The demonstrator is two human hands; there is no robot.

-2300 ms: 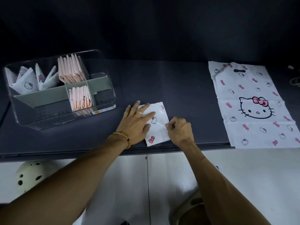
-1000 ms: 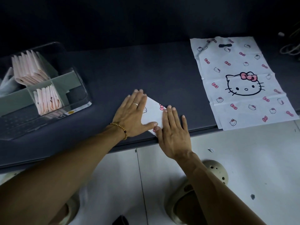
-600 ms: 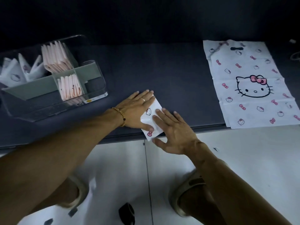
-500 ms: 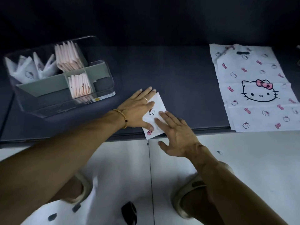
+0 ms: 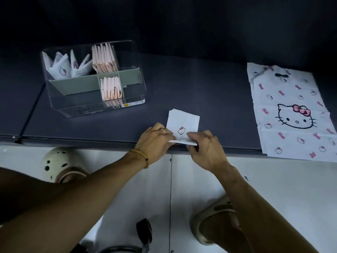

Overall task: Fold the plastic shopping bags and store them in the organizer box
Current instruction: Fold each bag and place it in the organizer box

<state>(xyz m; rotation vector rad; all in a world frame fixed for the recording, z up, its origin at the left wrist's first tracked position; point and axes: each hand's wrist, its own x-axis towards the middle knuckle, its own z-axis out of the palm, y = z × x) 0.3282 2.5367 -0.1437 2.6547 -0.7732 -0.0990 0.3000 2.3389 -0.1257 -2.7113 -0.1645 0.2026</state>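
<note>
A small folded white bag with a cat print lies at the near edge of the dark table. My left hand pinches its near left corner and my right hand pinches its near right edge, lifting that near edge into a fold. The clear organizer box stands at the back left, holding folded white bags and pink folded bags in its compartments. A flat unfolded cat-print bag lies at the right, overhanging the table edge.
The table's front edge runs just under my hands. Below it is a white floor with my two feet in pale clogs and a dark object.
Both hands went from pressing flat on the folded bag to pinching its near edge and lifting it. The bag now shows as a squarer piece.
</note>
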